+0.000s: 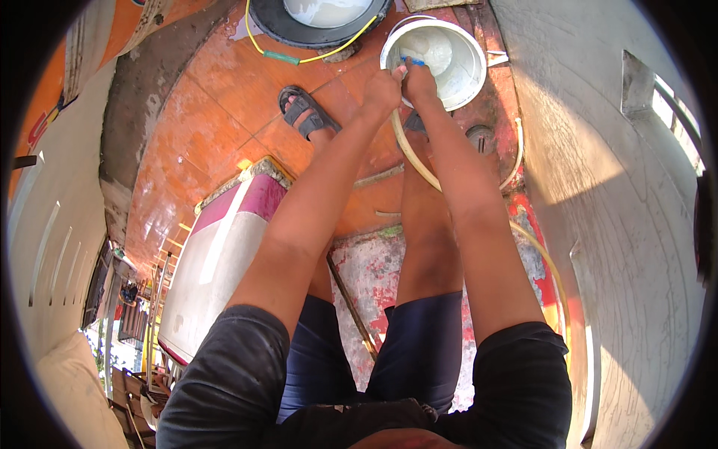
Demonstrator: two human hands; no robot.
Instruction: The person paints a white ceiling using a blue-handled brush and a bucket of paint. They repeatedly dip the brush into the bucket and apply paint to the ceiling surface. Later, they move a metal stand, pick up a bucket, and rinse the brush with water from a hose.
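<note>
Both of my arms reach forward to the left rim of a white bucket, whose inside looks wet. My left hand is closed around a pale yellow hose, which hangs down from under it in a loop. Right beside it, my right hand is closed with its fingers at a small blue piece over the bucket's mouth. How that piece joins the hose is hidden by my fingers. The hose curves past my right leg and along the wall side.
A black tub with cloudy liquid and a yellow handle stands ahead on wet orange tiles. A white and purple box is on my left. A grey wall rises on the right, near a round drain cover.
</note>
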